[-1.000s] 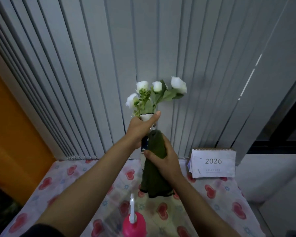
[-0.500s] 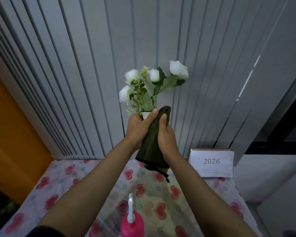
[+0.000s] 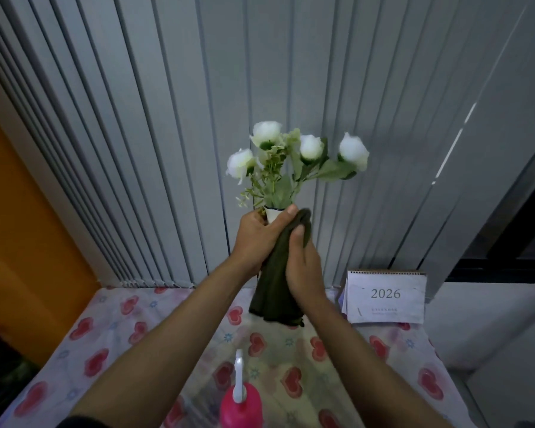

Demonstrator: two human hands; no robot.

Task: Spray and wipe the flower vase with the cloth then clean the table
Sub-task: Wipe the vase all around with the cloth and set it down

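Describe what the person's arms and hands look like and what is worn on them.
Both forearms are bare from near the elbow down. The left hand and right hand wear no gloves, and no rings, watch or bracelet show. A dark sleeve edge shows at the bottom of the frame on the left arm. The fingers carry short, plain nails.

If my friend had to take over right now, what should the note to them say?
Left hand: gripping the flower vase near its rim, held up above the table.
Right hand: pressing the dark green cloth around the vase body.
Pink spray bottle: standing on the table at the near edge. A 2026 calendar stands at the back right.
Done: wiping is under way; whether the vase was sprayed cannot be told.
Left: finish wiping the vase, set it down, then clean the table.
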